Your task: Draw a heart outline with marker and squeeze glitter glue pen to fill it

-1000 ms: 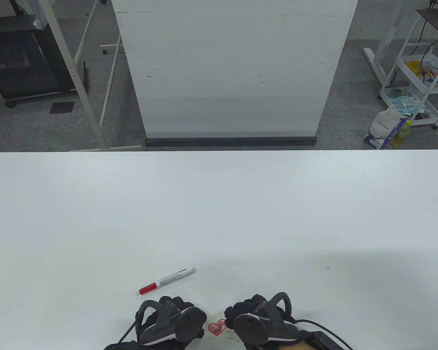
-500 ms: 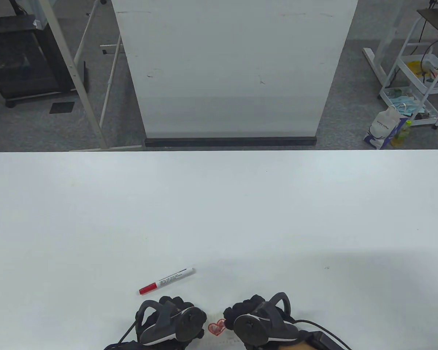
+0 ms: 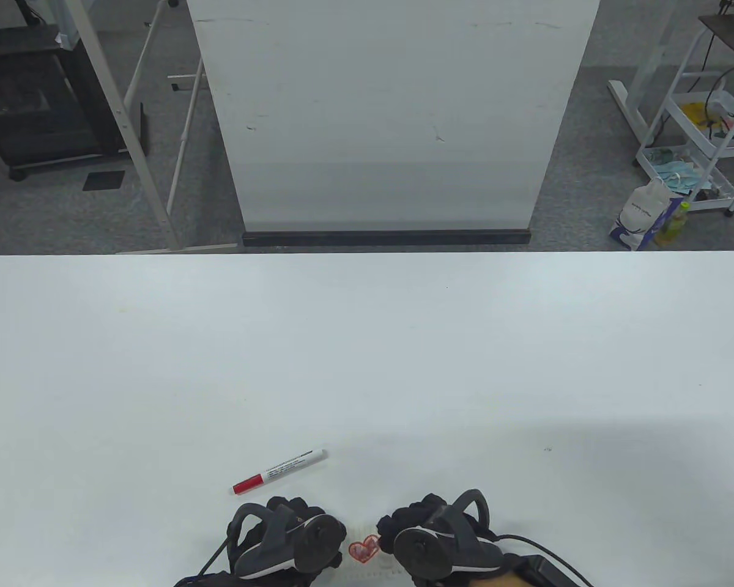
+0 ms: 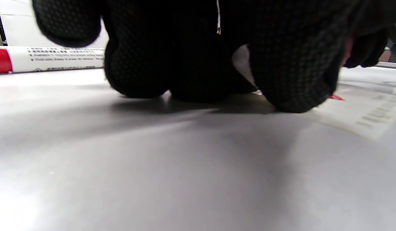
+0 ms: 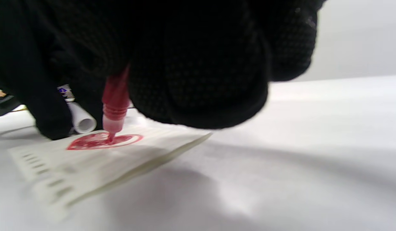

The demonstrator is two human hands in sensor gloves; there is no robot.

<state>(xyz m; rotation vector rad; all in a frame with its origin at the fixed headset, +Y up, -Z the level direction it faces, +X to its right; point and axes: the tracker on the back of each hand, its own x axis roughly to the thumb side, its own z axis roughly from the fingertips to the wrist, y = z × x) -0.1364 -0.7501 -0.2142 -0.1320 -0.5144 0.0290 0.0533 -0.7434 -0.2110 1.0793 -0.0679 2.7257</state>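
Note:
A small red heart [image 3: 364,549] is drawn on a white paper pad [image 5: 98,163] at the table's near edge. My right hand [image 3: 429,533] grips a red glitter glue pen [image 5: 115,96] upright, its clear nozzle touching the inside of the heart [image 5: 103,141], which is partly filled with red. My left hand [image 3: 287,538] sits just left of the heart, and its fingertips [image 4: 294,80] press down on the table and the pad's edge [image 4: 361,112]. The red-capped white marker [image 3: 278,471] lies on the table beyond the left hand, untouched.
The white table [image 3: 367,354] stretches far and to both sides of the hands. A white board [image 3: 391,116] stands behind it. A cart [image 3: 703,122] and bags are on the floor at the far right.

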